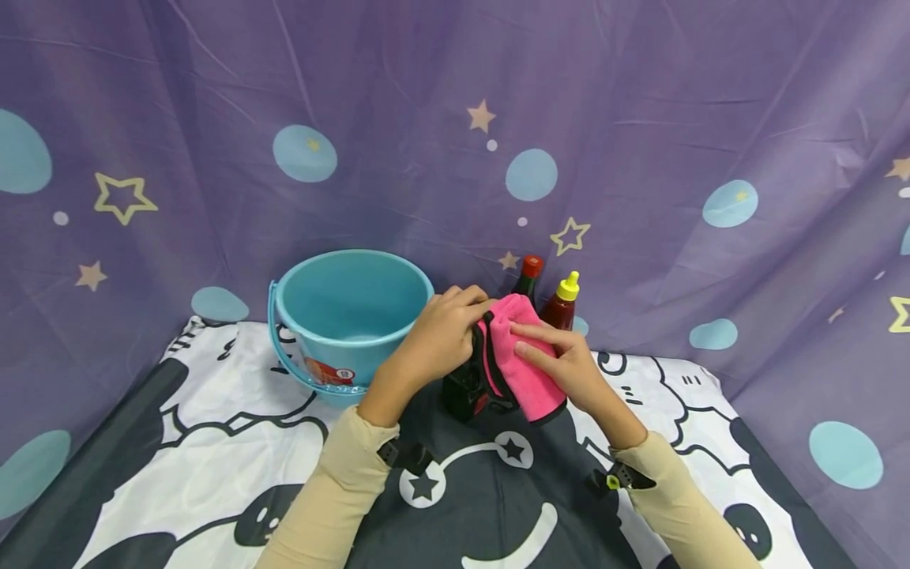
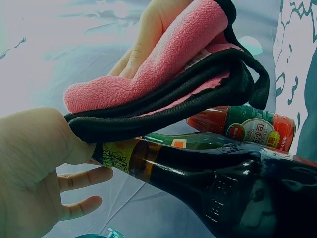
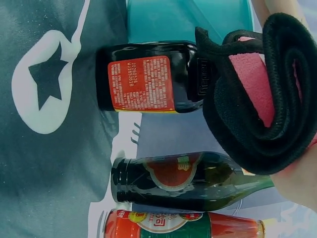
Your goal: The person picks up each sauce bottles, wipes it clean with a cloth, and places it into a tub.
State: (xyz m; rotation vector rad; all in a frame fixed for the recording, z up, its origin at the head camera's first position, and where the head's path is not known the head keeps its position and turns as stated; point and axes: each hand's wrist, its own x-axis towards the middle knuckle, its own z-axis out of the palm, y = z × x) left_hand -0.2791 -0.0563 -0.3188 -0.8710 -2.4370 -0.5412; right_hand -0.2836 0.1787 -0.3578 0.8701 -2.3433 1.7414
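A folded pink cloth point(image 1: 526, 359) with black edging hangs over a dark sauce bottle point(image 2: 213, 178). My right hand point(image 1: 569, 367) grips the cloth, its fingers across the pink side. My left hand point(image 1: 444, 328) holds the bottle by the top of its neck, close against the cloth; part of that grip is hidden behind the cloth. In the left wrist view two of the left fingers point(image 2: 84, 179) extend below the neck. The bottle stands on the sheet, and its red label point(image 3: 141, 84) shows in the right wrist view.
A light blue bucket point(image 1: 355, 344) with its handle hanging down stands left of the bottle. Behind and to the right are a red-capped green bottle point(image 1: 528, 276) and a yellow-capped red sauce bottle point(image 1: 562, 304). A purple curtain point(image 1: 640, 134) rises behind the patterned sheet point(image 1: 441, 521).
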